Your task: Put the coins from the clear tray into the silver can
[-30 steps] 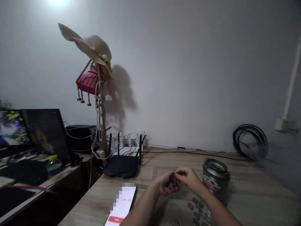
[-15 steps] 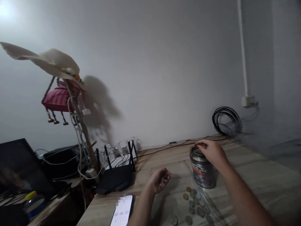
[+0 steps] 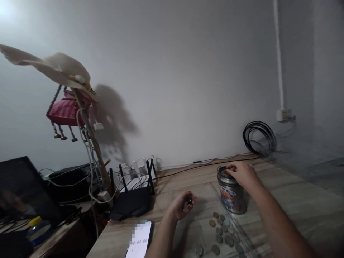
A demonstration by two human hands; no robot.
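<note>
My left hand (image 3: 184,205) is palm up above the table with its fingers curled round a few coins (image 3: 189,200), only partly visible. My right hand (image 3: 243,173) is at the top of a metal tin (image 3: 233,197) with a printed label, its thumb and fingertips pinched together over the lid. Whatever sits between those fingertips is too small or hidden to make out. The tin stands upright. Several loose coins (image 3: 219,238), silver and brass coloured, lie on the table in front of it.
A phone (image 3: 139,240) showing a running timer lies left of my left forearm. Behind it stand a black router (image 3: 131,202) and white plugs. Coiled black cable (image 3: 259,138) rests against the wall. A wooden stand (image 3: 94,143) carries a hat (image 3: 59,70) and a pink bag (image 3: 66,113).
My right hand has shifted slightly to the right over the tin's lid, uncovering more of its left part. My left hand stays almost where it was.
</note>
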